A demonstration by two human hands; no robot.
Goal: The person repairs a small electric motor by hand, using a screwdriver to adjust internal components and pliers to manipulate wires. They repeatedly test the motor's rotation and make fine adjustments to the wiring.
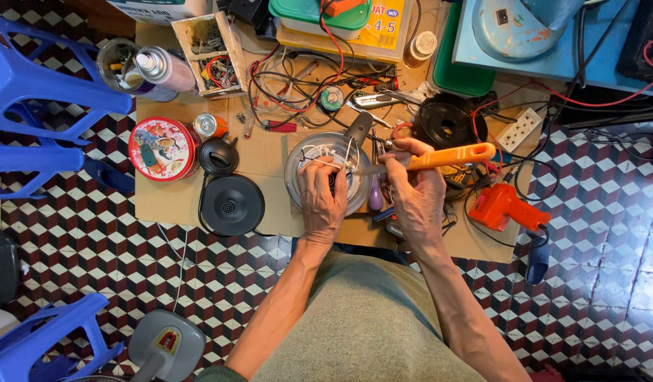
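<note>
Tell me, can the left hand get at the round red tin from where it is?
Probably yes. The left hand rests on the metal kettle base; between it and the red tin lie only low black lids.

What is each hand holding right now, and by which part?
The right hand holds an orange-handled tool by its handle. The left hand steadies the round metal appliance base from above.
</note>
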